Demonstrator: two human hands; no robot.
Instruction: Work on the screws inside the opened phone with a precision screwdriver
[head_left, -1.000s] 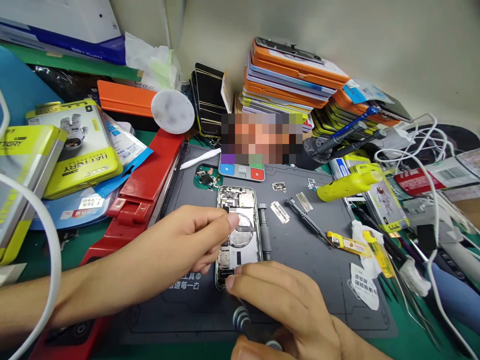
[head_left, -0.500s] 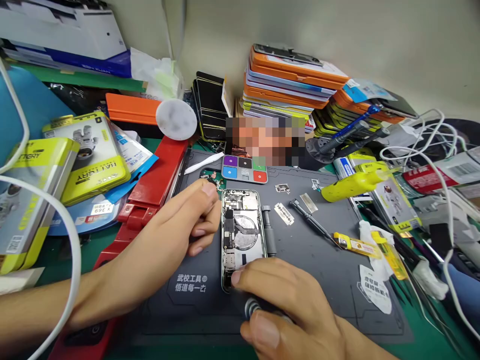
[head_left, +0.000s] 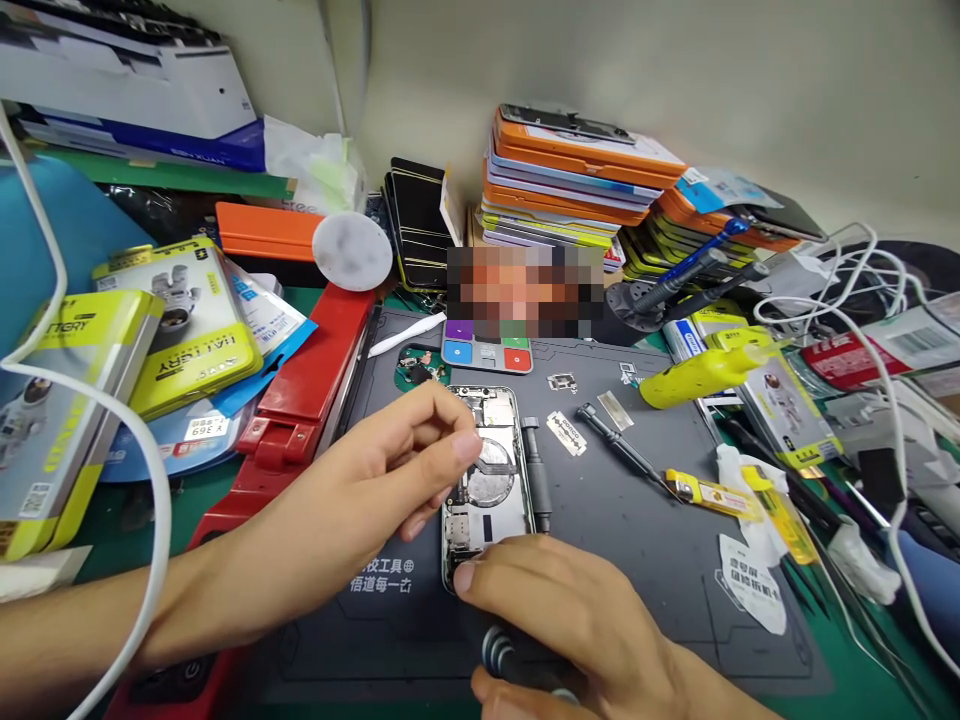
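Left hand (head_left: 409, 465) curls over the left side of the opened phone (head_left: 504, 515), grip unclear; right hand (head_left: 566, 610), grasping a dark tool (head_left: 501, 652), is at the phone's near end, long axis pointing away

Open passage: bare dark-grey flat mat (head_left: 600, 500), right of centre. Obstacles: left hand (head_left: 409, 455) and right hand (head_left: 577, 610) over opened, silver-framed rectangular phone (head_left: 495, 512), centre; yellow plastic bottle (head_left: 694, 382), right; looping white cable (head_left: 162, 520), lower left.
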